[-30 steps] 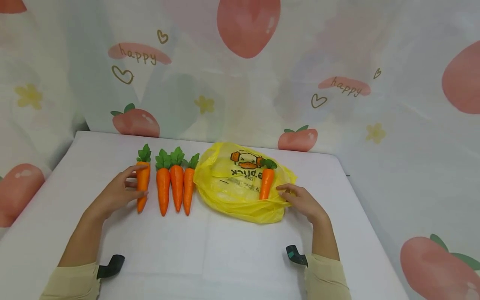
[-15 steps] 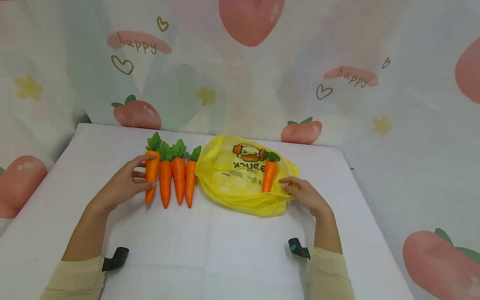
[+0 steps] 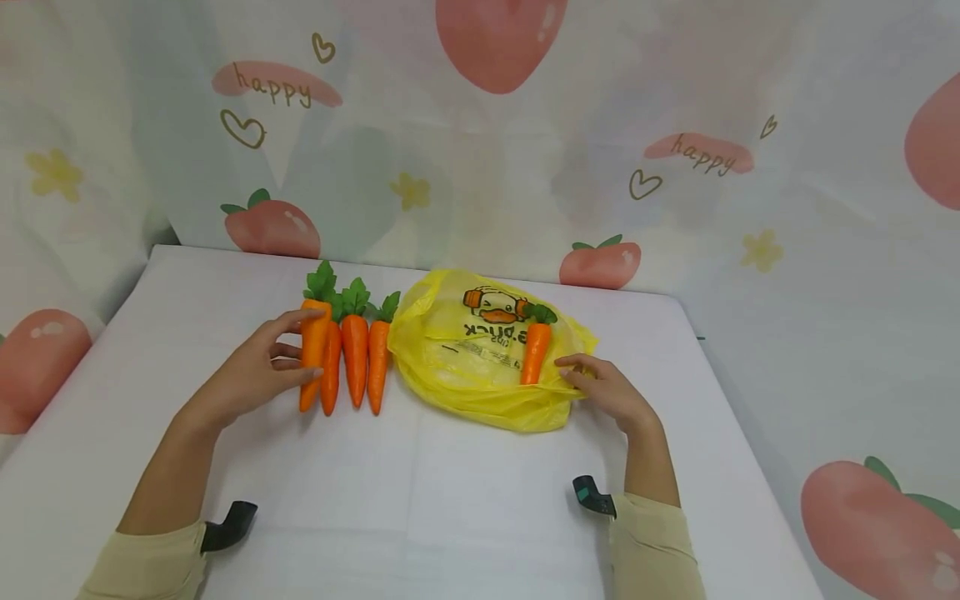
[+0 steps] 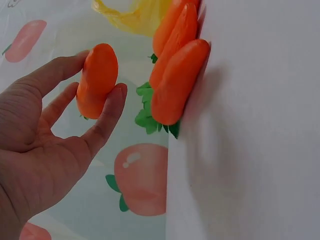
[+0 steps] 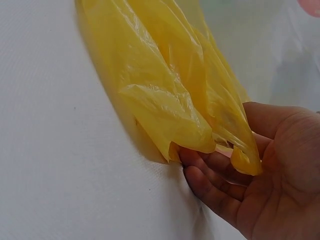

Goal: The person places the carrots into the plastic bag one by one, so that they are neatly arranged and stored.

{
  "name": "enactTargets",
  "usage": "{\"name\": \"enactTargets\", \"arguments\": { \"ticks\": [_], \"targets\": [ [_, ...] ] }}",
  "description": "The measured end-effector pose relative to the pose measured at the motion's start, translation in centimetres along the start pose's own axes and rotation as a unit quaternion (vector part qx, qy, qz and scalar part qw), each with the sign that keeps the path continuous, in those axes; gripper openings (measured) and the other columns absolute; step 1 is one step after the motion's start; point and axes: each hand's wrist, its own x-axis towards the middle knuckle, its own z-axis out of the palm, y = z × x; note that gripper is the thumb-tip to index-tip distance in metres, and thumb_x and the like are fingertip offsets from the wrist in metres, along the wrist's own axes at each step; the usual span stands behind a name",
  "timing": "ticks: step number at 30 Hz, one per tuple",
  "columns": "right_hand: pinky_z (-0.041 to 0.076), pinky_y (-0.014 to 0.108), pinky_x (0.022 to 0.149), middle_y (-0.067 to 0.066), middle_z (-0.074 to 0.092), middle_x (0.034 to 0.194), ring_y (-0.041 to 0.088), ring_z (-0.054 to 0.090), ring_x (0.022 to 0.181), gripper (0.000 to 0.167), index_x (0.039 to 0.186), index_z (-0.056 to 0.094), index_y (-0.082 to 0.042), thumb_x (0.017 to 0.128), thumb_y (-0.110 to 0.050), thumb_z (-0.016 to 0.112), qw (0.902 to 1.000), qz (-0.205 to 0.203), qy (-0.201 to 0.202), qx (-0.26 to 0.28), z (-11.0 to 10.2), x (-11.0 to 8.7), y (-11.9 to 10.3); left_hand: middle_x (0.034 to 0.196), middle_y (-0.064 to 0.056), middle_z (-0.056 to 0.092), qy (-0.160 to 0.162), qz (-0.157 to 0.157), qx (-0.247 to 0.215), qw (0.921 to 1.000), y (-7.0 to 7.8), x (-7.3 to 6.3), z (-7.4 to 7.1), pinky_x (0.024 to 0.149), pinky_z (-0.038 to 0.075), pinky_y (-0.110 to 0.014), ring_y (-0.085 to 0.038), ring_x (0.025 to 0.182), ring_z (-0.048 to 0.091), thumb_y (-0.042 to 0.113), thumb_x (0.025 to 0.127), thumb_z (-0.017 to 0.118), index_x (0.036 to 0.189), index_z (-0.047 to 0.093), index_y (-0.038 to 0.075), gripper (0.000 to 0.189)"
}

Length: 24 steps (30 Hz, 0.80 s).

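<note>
My left hand pinches an orange carrot with a green leafy top between thumb and fingers. In the left wrist view this held carrot is apart from the carrots on the table. It partly covers the leftmost of three carrots lying side by side, leaves away from me. To their right lies a yellow plastic bag with a duck print, its mouth toward me. Another carrot lies at the bag, its tip hidden by the yellow film. My right hand holds the bag's right edge between thumb and fingers.
A white-covered table spreads under everything. Behind it hangs a fabric backdrop printed with peaches, flowers and hearts. A black curved piece sticks out from the left cuff, and a similar black piece from the right one.
My left hand has carried its carrot to the right, from beside the row to over the leftmost carrot. The right hand stays at the bag's edge. The head view has tilted slightly down.
</note>
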Motion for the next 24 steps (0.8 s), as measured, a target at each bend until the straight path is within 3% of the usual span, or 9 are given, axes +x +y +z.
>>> {"name": "enactTargets", "arguments": {
  "ticks": [10, 17, 24],
  "targets": [
    [0.040, 0.049, 0.097, 0.016, 0.054, 0.134, 0.033, 0.046, 0.119, 0.041, 0.139, 0.062, -0.006, 0.108, -0.032, 0.055, 1.0000, 0.003, -0.001, -0.002, 0.1, 0.1, 0.2, 0.155, -0.016, 0.034, 0.004, 0.027, 0.006, 0.9996, 1.8, -0.1, 1.0, 0.095, 0.053, -0.054, -0.040, 0.124, 0.052, 0.018, 0.094, 0.079, 0.159, 0.039, 0.028, 0.078],
    [0.040, 0.051, 0.098, 0.017, 0.053, 0.136, 0.034, 0.045, 0.120, 0.042, 0.140, 0.061, -0.006, 0.108, -0.031, 0.055, 1.0000, 0.004, -0.002, 0.006, 0.2, 0.0, 0.0, 0.148, -0.013, 0.039, 0.001, 0.052, -0.009, 0.9986, 3.0, 0.5, 2.0, 0.103, 0.048, -0.053, -0.036, 0.119, 0.054, 0.012, 0.092, 0.080, 0.157, 0.042, 0.029, 0.077],
    [0.038, 0.054, 0.102, 0.017, 0.053, 0.138, 0.036, 0.042, 0.124, 0.041, 0.140, 0.062, -0.006, 0.108, -0.031, 0.055, 1.0000, 0.000, -0.001, 0.002, 0.1, 0.1, 0.2, 0.148, -0.010, 0.040, -0.005, 0.084, -0.025, 0.9961, 4.0, 1.1, 2.7, 0.103, 0.048, -0.050, -0.034, 0.117, 0.056, 0.009, 0.092, 0.080, 0.156, 0.044, 0.029, 0.076]
  ]
}}
